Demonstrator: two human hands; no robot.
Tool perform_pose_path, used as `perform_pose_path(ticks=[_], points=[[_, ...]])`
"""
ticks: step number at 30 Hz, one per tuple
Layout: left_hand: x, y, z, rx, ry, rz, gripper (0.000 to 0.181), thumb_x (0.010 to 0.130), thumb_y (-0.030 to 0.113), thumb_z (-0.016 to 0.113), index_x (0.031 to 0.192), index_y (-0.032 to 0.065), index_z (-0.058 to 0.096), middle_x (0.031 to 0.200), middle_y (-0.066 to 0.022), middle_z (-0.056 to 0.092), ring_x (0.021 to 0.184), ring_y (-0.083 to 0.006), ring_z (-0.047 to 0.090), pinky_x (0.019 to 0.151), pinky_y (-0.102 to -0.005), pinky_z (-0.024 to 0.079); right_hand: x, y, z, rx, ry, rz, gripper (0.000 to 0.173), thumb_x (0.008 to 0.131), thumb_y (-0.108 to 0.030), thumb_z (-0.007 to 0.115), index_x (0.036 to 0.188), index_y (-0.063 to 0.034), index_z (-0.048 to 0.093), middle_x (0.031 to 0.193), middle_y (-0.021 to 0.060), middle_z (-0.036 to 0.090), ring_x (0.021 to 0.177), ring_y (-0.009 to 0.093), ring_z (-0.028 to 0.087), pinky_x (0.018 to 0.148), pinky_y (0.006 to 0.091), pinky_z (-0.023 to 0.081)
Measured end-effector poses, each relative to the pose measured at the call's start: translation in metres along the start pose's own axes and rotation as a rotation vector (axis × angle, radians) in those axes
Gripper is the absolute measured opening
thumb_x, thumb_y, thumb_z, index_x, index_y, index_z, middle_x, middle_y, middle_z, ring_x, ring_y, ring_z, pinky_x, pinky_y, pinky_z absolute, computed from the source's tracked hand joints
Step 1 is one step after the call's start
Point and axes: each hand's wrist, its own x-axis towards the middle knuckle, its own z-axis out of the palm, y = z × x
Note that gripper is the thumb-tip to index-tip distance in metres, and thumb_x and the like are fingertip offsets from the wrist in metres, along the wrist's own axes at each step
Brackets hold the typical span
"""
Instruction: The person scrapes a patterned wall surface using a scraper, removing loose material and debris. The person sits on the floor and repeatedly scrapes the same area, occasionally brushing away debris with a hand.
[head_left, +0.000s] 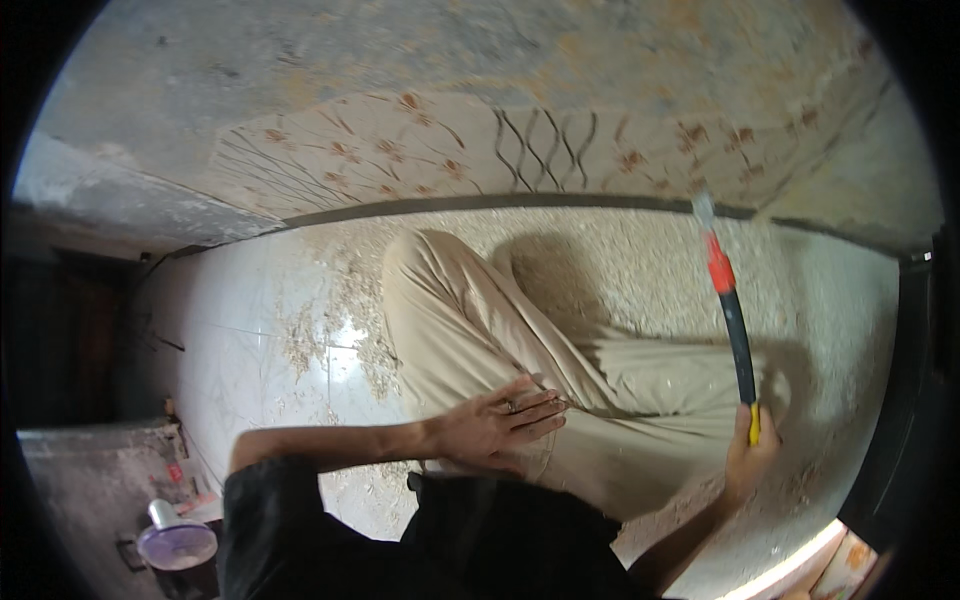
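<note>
In my right hand (756, 442) is the yellow end of a long scraper-like tool (737, 330) with a black handle and a red collar. Its pale metal tip (703, 210) is blurred. It points at the foot of the wall, over the dark skirting strip (480, 202); I cannot tell whether it touches. My left hand (506, 427), with a ring on one finger, lies on my lap over beige trousers (465, 322) and holds nothing. Above the strip, the wall shows a band of floral and wavy-line pattern (390, 150) below bare, blotchy grey plaster (450, 45).
Pale flakes (645, 277) cover the floor around my folded legs and thin out over the white tiles (232, 360) at left. A purple-and-white round object (177, 544) stands at lower left, by a grey surface (82, 465). A dark frame (911, 375) borders the right side.
</note>
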Motion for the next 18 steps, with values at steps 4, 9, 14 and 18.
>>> perform_pose_path(ticks=[4,9,14,18], points=[[0.018,-0.017,-0.024,0.414,0.185,-0.052,0.045,0.103,0.029,0.043,0.14,0.0046,0.046,0.14,-0.0135,0.052,0.13,-0.0307,0.049,0.107,-0.0459,0.041,0.003,-0.007,-0.011,-0.049,-0.054,-0.026,0.042,0.092,-0.039,0.065,0.081,-0.0008,0.051,0.062,0.0082,0.039,0.059,0.018,0.04,0.055,0.0335,0.035],[0.042,-0.028,-0.095,-0.546,0.76,-0.426,0.04,0.102,0.02,0.048,0.138,0.0026,0.048,0.133,-0.0127,0.058,0.118,-0.026,0.059,0.104,-0.0405,0.042,0.001,-0.033,0.026,0.17,-0.114,-0.006,0.049,0.088,-0.049,0.067,0.081,-0.0032,0.049,0.065,0.0023,0.038,0.061,0.016,0.038,0.055,0.0309,0.032],[0.106,-0.01,-0.082,-1.255,0.658,-0.287,0.048,0.102,0.026,0.049,0.139,-0.0047,0.042,0.129,-0.0169,0.055,0.116,-0.0233,0.057,0.1,-0.0365,0.043,0.023,-0.109,0.079,0.319,-0.221,-0.055,0.042,0.093,-0.041,0.063,0.081,-0.0038,0.047,0.065,0.0008,0.036,0.059,0.013,0.035,0.052,0.0295,0.03],[0.146,-0.022,-0.084,-1.481,0.787,-0.118,0.047,0.102,0.027,0.05,0.136,-0.0035,0.04,0.12,-0.0152,0.058,0.11,-0.0196,0.057,0.098,-0.0349,0.043,0.063,-0.136,0.085,0.248,-0.284,-0.158,0.041,0.095,-0.039,0.061,0.08,-0.0036,0.047,0.061,0.0014,0.034,0.056,0.012,0.033,0.051,0.0293,0.03]])
